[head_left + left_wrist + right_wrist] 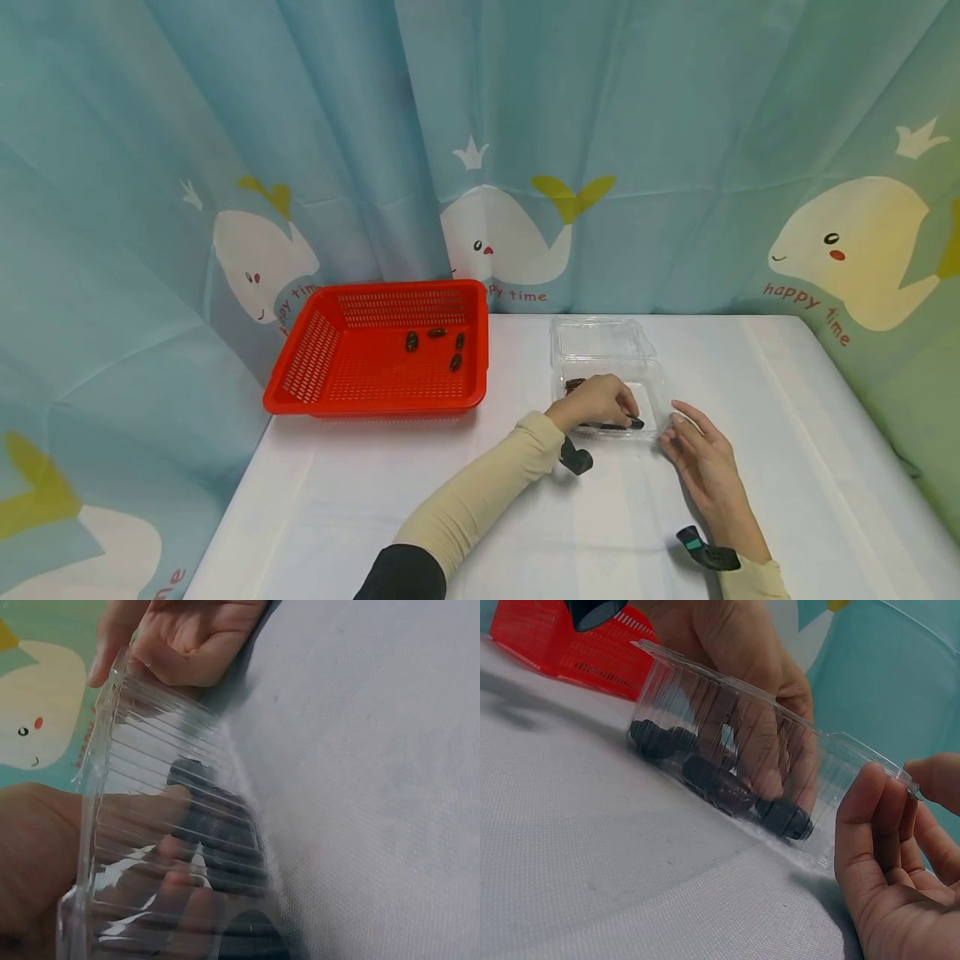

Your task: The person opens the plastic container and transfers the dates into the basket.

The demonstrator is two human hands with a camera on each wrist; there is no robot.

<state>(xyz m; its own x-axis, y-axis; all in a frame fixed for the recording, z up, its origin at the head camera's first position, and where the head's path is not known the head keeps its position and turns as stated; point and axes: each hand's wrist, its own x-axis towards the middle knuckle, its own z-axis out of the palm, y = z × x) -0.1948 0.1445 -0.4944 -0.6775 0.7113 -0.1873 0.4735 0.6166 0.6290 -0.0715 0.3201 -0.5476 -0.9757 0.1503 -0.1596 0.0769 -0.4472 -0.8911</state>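
Left hand [600, 400]: lowered into the clear plastic container [643, 397], its thumb and fingers pinching a dark oblong piece [636, 422] near the container's front wall. The right wrist view shows the fingertips at that piece through the ribbed wall. Right hand [705, 467]: at the container's right front corner, pinching the rim between thumb and fingers; its other fingers lie against the outside of the wall.

Further dark pieces [716, 784] lie on the container's floor, most of them toward its left side; the exact count cannot be made out. The container's lid [600, 340] is hinged open at the back and lies flat behind the base.

Each wrist carries a black device [576, 457] below a beige sleeve [480, 500].

To the left, well apart from the container, stands a red basket [356, 362] with perforated walls; four loose pieces [412, 341] lie in its right half. Both vessels rest on a white-covered bench [832, 500]. Behind hangs a blue-green curtain [675, 83] printed with white whales and "happy time".
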